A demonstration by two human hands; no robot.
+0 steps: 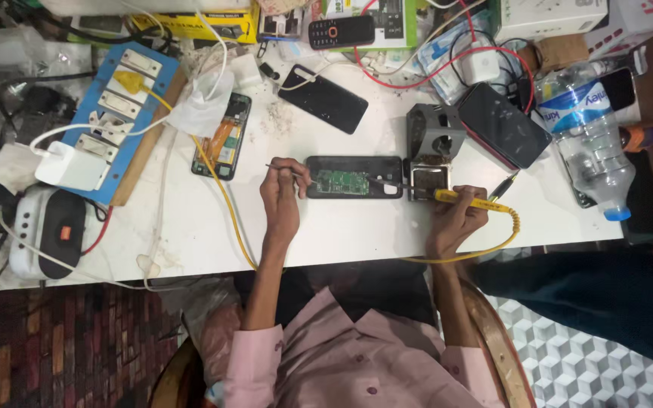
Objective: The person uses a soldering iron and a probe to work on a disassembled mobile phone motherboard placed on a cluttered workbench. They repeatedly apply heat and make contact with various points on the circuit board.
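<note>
1. Cluttered white worktop [341, 234] carries phones, cables and boxes, with a patch near its front edge left for the job.
2. Lying flat there is a small black phone with its back off [353, 177], green circuit board exposed, square to the person so both hands meet over it.
3. Left hand [281, 198] pinches thin metal tweezers [290, 171] in a narrow fingertip grip, the tips apparently on the board's left end, though that contact is too small to confirm.
4. Right hand [455, 219] is wrapped around a yellow-handled soldering iron [459, 199], its tip angled leftward onto the board.
5. Beside it stands a grey metal iron stand [432, 151], near the right hand.
</note>
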